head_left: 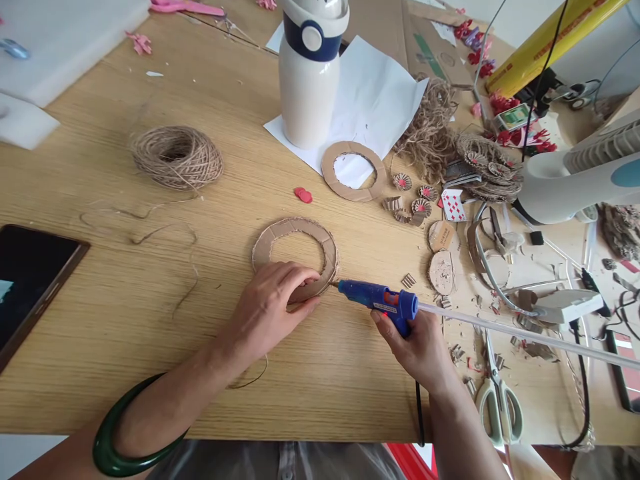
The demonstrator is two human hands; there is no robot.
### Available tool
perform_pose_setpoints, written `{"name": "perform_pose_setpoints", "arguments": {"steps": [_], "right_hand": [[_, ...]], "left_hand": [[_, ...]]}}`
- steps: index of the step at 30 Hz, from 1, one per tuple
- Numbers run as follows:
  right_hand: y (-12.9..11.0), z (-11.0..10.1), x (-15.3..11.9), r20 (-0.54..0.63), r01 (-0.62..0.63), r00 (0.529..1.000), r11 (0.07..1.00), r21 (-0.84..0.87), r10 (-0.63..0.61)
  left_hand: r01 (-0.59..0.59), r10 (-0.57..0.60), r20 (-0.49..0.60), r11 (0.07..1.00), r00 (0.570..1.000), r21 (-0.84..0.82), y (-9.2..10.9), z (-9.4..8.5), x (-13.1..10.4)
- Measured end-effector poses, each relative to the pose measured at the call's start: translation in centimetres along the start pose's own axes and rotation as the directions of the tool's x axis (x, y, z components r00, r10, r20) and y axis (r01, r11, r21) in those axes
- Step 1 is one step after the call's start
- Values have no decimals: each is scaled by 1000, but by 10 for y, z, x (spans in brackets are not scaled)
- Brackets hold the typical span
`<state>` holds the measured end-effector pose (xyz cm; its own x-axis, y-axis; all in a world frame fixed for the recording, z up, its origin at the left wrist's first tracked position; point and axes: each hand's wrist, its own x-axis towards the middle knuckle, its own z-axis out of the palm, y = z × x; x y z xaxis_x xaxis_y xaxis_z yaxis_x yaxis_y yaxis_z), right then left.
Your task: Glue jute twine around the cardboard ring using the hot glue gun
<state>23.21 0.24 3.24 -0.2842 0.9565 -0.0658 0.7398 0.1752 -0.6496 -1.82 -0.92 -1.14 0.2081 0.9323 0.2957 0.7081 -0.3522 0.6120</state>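
Observation:
A cardboard ring (265, 243) with twine along its outer edge is pinched at its near side by my left hand (273, 300), fingers over the top and thumb at the rim. My right hand (417, 347) grips a blue hot glue gun (380, 297), a long clear glue stick (500, 330) running out of its back. The nozzle points left and meets, or nearly meets, the ring's right outer edge. A loose strand of twine (193, 280) lies left of the ring, leading up to a ball of twine (177, 157).
A white bottle (311, 87) stands on paper behind a second cardboard ring (330, 170). Red discs (303, 195) lie nearby. Scissors (495, 393), wood slices (441, 272), scraps and cables crowd the right. A phone (35, 287) lies at left.

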Motion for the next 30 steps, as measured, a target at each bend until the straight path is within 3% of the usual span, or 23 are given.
{"name": "perform_pose_setpoints", "arguments": {"steps": [3,9,15,20,25,30], "right_hand": [[0,1,1,-64,-9,998,1000,-17,8],[-2,1,-1,-20,11,1000,1000,-26,-12],[2,3,1,-82,-13,997,1000,-24,11],[0,1,1,-22,-5,1000,1000,-27,4],[1,1,1,-52,-18,998,1000,-22,17],[0,-1,-1,21,14,1000,1000,-5,-14]], "left_hand": [[2,-1,-3,1000,1000,12,0,0,0],[-2,2,-8,1000,1000,4,0,0,0],[5,-5,3,1000,1000,23,0,0,1],[-9,9,-6,1000,1000,25,0,0,2],[-5,5,-2,1000,1000,25,0,0,3],[-5,5,-7,1000,1000,14,1,0,3]]}}
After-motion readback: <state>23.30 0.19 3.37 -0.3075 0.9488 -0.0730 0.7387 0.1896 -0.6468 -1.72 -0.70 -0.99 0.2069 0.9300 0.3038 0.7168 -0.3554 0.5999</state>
